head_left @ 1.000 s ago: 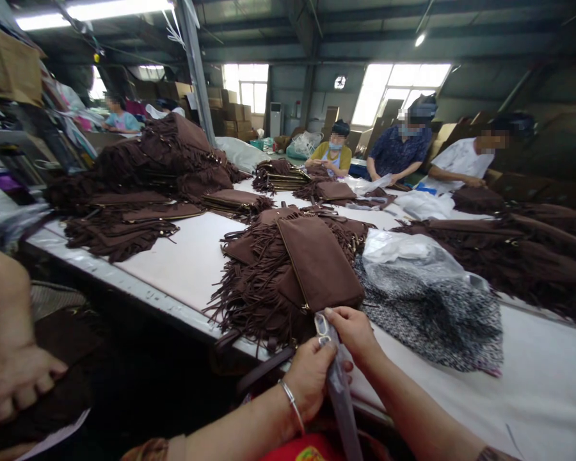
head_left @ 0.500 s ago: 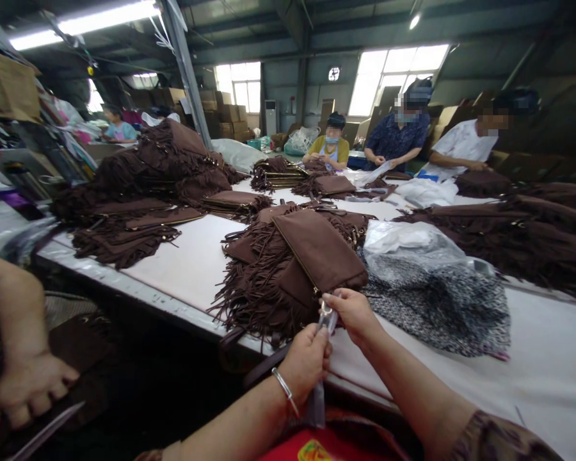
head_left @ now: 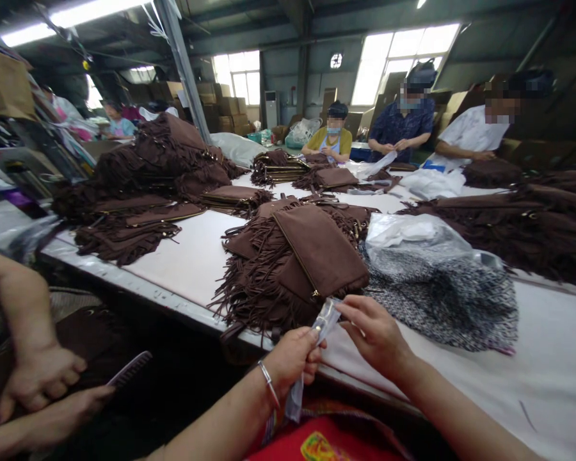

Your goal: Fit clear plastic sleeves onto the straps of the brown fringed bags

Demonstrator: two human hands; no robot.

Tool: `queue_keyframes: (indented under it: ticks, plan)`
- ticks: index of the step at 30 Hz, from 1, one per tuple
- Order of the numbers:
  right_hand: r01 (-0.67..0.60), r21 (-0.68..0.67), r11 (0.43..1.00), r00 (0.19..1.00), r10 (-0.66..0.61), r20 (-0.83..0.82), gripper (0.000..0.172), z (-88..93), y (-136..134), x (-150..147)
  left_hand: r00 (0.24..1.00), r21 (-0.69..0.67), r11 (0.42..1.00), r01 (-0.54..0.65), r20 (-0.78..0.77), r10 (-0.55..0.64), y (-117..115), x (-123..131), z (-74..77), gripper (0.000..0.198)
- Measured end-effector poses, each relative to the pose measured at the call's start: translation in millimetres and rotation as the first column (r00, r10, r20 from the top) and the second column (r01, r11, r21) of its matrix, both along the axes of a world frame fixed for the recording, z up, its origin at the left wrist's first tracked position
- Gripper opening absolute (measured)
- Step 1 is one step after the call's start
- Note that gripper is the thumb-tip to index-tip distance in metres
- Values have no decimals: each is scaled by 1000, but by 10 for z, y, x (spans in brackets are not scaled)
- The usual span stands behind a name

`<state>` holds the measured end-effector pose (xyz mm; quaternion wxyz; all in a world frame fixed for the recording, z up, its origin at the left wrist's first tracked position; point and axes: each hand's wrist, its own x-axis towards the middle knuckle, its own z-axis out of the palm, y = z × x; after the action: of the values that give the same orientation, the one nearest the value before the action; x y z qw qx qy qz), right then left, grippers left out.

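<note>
The wearer's left hand [head_left: 292, 358], with a silvery bangle at its wrist, pinched a narrow, pale strip in clear plastic film [head_left: 327, 315] with gold-coloured metal fittings. The strip slanted upright at the front edge of a white-covered table [head_left: 182, 256], its lower end hanging below the fist. The right hand [head_left: 377, 330] met the upper end with its fingertips; whether they gripped or merely touched could not be told. Just beyond sat a pile of dark-brown fringed bags [head_left: 259, 282], topped by a flat brown zipped pouch [head_left: 324, 250]. A weak left pinch could have let the slick-looking film slide down; a careless reach forward might have snagged the fittings in the loose fringe.
</note>
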<state>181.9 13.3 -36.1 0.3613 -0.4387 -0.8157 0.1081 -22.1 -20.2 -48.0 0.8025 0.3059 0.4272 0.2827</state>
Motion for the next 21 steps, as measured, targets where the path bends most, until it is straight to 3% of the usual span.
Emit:
queue_keyframes:
  ticks: [3, 8, 10, 12, 14, 15, 18, 21]
  plan:
    - [-194, 127, 973, 950, 153, 272, 25, 83, -80, -55, 999, 49, 999, 15, -35, -13, -4, 39, -23, 41]
    - [-280, 69, 958, 879, 227, 419, 18, 149, 31, -199, 942, 295, 953, 65, -332, 38, -40, 93, -57, 28]
    - [-281, 24, 959, 854, 238, 462, 17, 150, 85, -220, 884, 462, 881, 103, -448, 132, -66, 91, -63, 30]
    - [-260, -27, 965, 842, 241, 483, 17, 155, 121, -241, 816, 624, 763, 170, -523, 246, -96, 82, -61, 31]
    - [-241, -78, 967, 833, 248, 495, 17, 171, 140, -276, 754, 698, 672, 248, -574, 318, -119, 77, -56, 29]
    - [-234, -97, 968, 830, 250, 499, 17, 180, 145, -300, 726, 703, 653, 283, -601, 334, -123, 78, -55, 29]
    - [-192, -94, 977, 859, 213, 465, 17, 201, 132, -362, 662, 672, 660, 335, -666, 343, -99, 94, -75, 33]
    - [-52, -9, 999, 969, 53, 241, 17, 212, 73, -279, 649, 647, 691, 323, -683, 336, -46, 108, -115, 38]
